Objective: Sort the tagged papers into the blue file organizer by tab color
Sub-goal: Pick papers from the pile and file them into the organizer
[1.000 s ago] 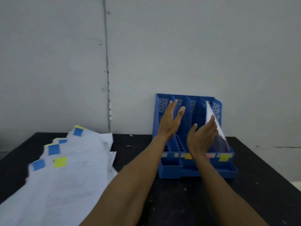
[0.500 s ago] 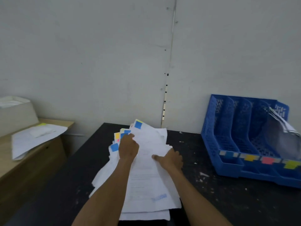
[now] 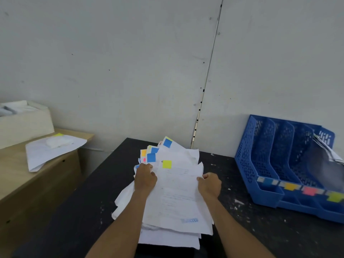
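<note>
- Head view centres on the stack of white tagged papers (image 3: pixel 173 202). It lies fanned on the black tabletop (image 3: pixel 270 235) just in front of the person, well apart from the organizer. The splay leaves blue, orange and pink tabs showing at its far-left corner.
- Its top sheet (image 3: pixel 178 183) carries a yellow square tab (image 3: pixel 167 164) near the far edge, so I judge it bound for the yellow-marked slot.
- The hands are apart, one on each side. The left hand (image 3: pixel 145 178) is curled over the stack's left edge, probably pinning the pile. The right hand (image 3: pixel 209 185) pinches the top sheet's right edge, probably to peel it free.
- A blue plastic mesh file organizer (image 3: pixel 260 157) stands to the right against the wall with its dividers upright. Its front lip carries blue, orange, pink and yellow labels from left to right, which serve as the sorting key. Some filed papers (image 3: pixel 329 153) lean in the rightmost compartment, behind the yellow label (image 3: pixel 335 197).
- A wooden side desk (image 3: pixel 37 187) at far left holds a loose white sheet (image 3: pixel 52 151) and a pale box (image 3: pixel 24 125), both outside the sorting.
</note>
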`<action>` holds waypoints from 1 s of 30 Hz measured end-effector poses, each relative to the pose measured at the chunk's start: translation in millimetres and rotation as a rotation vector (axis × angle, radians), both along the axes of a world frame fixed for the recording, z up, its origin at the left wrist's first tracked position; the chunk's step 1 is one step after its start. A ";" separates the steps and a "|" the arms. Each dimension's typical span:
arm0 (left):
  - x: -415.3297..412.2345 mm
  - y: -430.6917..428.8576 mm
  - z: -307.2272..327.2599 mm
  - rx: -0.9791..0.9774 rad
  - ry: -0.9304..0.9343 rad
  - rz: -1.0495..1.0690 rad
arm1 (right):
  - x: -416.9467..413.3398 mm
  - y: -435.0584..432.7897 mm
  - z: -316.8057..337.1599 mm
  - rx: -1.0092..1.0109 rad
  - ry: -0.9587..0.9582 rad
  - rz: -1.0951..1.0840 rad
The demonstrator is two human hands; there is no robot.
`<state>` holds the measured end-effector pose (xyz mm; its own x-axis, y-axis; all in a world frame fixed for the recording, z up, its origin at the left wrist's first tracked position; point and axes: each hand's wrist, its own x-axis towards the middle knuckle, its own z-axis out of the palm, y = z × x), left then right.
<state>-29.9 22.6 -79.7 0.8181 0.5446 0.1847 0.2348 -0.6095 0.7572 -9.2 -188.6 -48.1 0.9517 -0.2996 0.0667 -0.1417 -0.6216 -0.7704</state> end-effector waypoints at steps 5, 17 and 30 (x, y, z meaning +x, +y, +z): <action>-0.7 -2.5 3.0 0.015 -0.038 0.025 | 6.1 -7.3 4.8 0.007 -0.149 0.034; 32.3 -99.3 71.0 0.342 -0.179 -0.336 | 5.9 -59.4 80.4 0.156 -0.581 0.054; 71.8 -344.4 136.5 -0.282 -0.293 -0.800 | 8.3 -234.8 160.7 0.053 -0.979 -0.281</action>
